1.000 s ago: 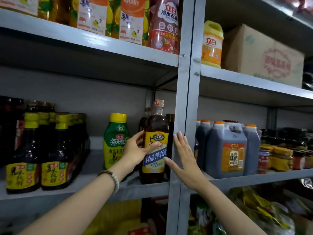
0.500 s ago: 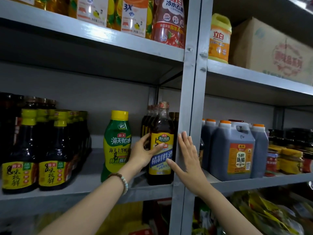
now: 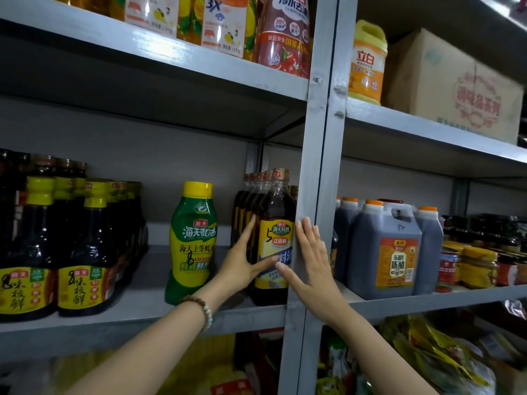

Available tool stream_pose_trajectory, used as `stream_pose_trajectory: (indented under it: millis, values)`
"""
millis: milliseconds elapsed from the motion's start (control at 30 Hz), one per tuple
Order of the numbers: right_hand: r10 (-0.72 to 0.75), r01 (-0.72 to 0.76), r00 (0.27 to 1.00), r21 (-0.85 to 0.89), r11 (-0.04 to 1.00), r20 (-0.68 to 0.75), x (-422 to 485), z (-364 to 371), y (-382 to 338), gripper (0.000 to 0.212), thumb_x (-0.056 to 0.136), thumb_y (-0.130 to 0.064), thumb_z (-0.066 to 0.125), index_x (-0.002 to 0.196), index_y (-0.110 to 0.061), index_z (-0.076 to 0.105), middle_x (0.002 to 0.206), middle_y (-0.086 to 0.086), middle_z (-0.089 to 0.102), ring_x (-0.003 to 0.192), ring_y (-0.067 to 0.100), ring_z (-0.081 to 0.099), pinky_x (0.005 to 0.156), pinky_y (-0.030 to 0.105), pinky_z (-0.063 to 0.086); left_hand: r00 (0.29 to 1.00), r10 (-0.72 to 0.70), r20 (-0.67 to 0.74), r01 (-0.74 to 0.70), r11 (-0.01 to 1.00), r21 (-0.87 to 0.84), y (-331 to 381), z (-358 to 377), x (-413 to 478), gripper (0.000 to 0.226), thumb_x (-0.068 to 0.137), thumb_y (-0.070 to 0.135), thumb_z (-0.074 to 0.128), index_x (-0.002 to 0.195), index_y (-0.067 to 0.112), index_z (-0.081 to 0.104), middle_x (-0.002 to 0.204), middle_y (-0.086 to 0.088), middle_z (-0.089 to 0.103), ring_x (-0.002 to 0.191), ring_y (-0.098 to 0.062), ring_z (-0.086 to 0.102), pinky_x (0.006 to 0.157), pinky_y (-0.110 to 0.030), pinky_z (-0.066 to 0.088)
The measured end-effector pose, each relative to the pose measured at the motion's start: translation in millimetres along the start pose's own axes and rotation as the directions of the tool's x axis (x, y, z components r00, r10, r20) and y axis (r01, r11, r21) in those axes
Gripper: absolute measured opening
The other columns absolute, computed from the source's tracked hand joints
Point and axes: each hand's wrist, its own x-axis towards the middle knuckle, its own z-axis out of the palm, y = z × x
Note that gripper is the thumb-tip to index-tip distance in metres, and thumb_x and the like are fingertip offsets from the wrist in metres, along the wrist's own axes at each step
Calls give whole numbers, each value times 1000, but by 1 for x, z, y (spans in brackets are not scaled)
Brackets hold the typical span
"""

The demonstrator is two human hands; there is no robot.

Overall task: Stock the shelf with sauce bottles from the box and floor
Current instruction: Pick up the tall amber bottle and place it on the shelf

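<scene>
Cooking-wine bottle [image 3: 276, 215] stands upright at the middle shelf's [image 3: 137, 312] right end, against the upright post [image 3: 313, 166] — tucked closer than before. Left hand [image 3: 245, 262], fingers now straighter, presses its side and label; right hand [image 3: 312, 265] stays spread flat on the post.

Grey metal shelving, two bays split by an upright post [image 3: 316, 166].
Middle shelf [image 3: 142, 317]: dark bottles [image 3: 82, 252] with yellow caps in rows, 9 o'clock; one green squeeze bottle [image 3: 194, 240], centre; brown bottles [image 3: 275, 212] in a row just beside the post; dark jugs [image 3: 382, 246], 3 o'clock; small jars [image 3: 476, 266] beyond.
Upper shelf [image 3: 171, 55]: pouches [image 3: 282, 32], 12 o'clock; yellow jug [image 3: 368, 61], 1 o'clock; cardboard box [image 3: 456, 81], 2 o'clock.
</scene>
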Motion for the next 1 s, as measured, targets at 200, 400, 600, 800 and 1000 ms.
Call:
stream_pose_trajectory:
  millis: [200, 400, 600, 800, 1000]
  values:
    - [-4, 4, 1000, -11, 1000, -9, -1, 2, -1, 84, 84, -68, 40, 145, -43, -12, 154, -25, -21, 141, -1, -22, 115, 31, -10, 989, 19, 150, -30, 997, 71, -9, -5, -8, 122, 68, 23, 83, 142, 52, -11, 150, 12, 30, 135, -9, 35, 108, -45, 37]
    - [-11, 11, 1000, -1, 1000, -7, 0, 3, 1, 83, 85, -64, 42, 144, -46, -14, 154, -25, -21, 141, -1, -23, 116, 34, -9, 994, 26, 106, -37, 993, 110, -7, -1, -6, 122, 69, 20, 82, 145, 44, -10, 151, 7, 31, 137, -13, 33, 109, -46, 35]
    - [-6, 6, 1000, -16, 1000, -19, -1, 4, 0, 85, 86, -62, 45, 145, -45, -13, 154, -24, -21, 141, -1, -22, 117, 35, -8, 994, 46, 97, -56, 993, 104, -8, 2, -8, 120, 69, 21, 82, 147, 39, -7, 151, 6, 31, 137, -13, 32, 111, -46, 33]
    - [-11, 11, 1000, -70, 997, 9, 0, -1, 1, 91, 84, -66, 46, 147, -40, -13, 153, -24, -23, 141, -1, -23, 114, 30, -9, 998, 14, -53, -12, 999, 46, -9, -3, -24, 97, 74, 27, 78, 147, 34, 16, 148, 7, 35, 135, -8, 32, 107, -31, 34]
    - [19, -17, 1000, -134, 991, 20, -2, -4, -10, 96, 83, -60, 53, 149, -33, -11, 155, -18, -22, 142, 3, -22, 117, 35, -4, 996, 14, -88, -4, 993, 118, 10, -36, -44, 73, 83, 27, 69, 145, 24, 29, 142, 5, 44, 129, -13, 42, 102, -33, 41]
